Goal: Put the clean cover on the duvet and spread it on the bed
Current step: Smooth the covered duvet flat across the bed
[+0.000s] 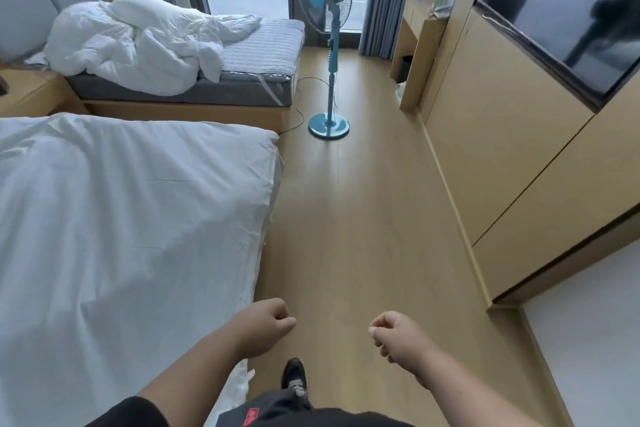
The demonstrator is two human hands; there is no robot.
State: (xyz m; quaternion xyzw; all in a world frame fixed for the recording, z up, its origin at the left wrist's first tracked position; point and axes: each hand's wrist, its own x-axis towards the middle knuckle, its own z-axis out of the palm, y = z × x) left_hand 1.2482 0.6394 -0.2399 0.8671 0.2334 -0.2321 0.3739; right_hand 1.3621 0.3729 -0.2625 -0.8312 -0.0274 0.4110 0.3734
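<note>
Both hands hang low in front of the body over the wood floor (346, 218), just right of the near bed (121, 218) w/ its flat white sheet. Left hand (268, 324) has fingers curled in loosely, holding nothing; right hand (391, 333) same, fingers tucked toward the palm, empty. Prob. just the swing of walking, since one shoe (294, 374) is stepping fwd along the aisle. The duvet (138, 45) lies bunched in a heap on the far bed (256, 55), beyond the near bed, at its headboard end and spilling over the side nearest the near bed; can't tell whether a separate clean cover is mixed into that pile. Rest of the far bed is bare grey striped mattress pad. My guess: the near bed is done, and the person is heading past it to the heap. A blue pedestal fan (327, 45) stands on the floor off the near bed's far corner, by the foot of the far bed, w/ its cord (298, 114) trailing across the floor toward that corner; likely a trip risk, and it narrows the space for shaking out a duvet. Across the aisle from the near bed: wood cabinets (502, 149), a dark wall TV (571, 17), and a small desk (415, 45) w/ bottles near the window.
</note>
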